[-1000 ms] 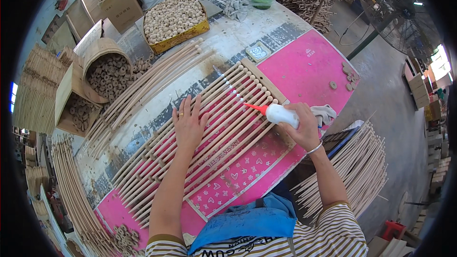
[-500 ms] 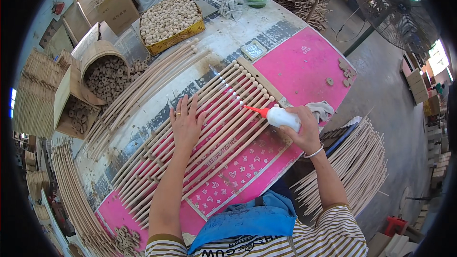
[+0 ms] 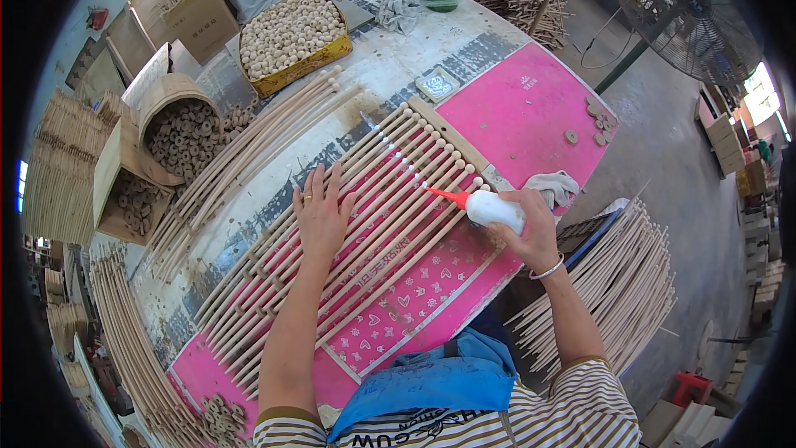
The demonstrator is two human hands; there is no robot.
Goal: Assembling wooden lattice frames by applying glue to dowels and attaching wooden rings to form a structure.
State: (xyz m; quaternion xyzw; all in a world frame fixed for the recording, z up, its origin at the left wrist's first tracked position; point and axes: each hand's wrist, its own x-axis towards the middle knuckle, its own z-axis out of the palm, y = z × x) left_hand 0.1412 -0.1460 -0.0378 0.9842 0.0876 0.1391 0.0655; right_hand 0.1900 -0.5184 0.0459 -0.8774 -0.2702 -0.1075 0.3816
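Right hand (image 3: pixel 531 232) wrapped tight round white glue bottle (image 3: pixel 495 209), red nozzle (image 3: pixel 444 196) aimed at dowel tips near wooden stop strip (image 3: pixel 452 134)
Left hand (image 3: pixel 319 217) flat, fingers spread, gripping nothing, pressing on dowel row (image 3: pixel 365 224) over pink mat (image 3: pixel 531 108)
Since a second ago: nozzle barely shifted along row ends, left hand unmoved, view tilted a little
Likely means gluing proceeds tip by tip, row pinned steady
Bead tray (image 3: pixel 290 33) and rag (image 3: pixel 554 187) untouched

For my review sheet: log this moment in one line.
left hand flat on wooden rods | right hand holds glue bottle, red nozzle at rod ends
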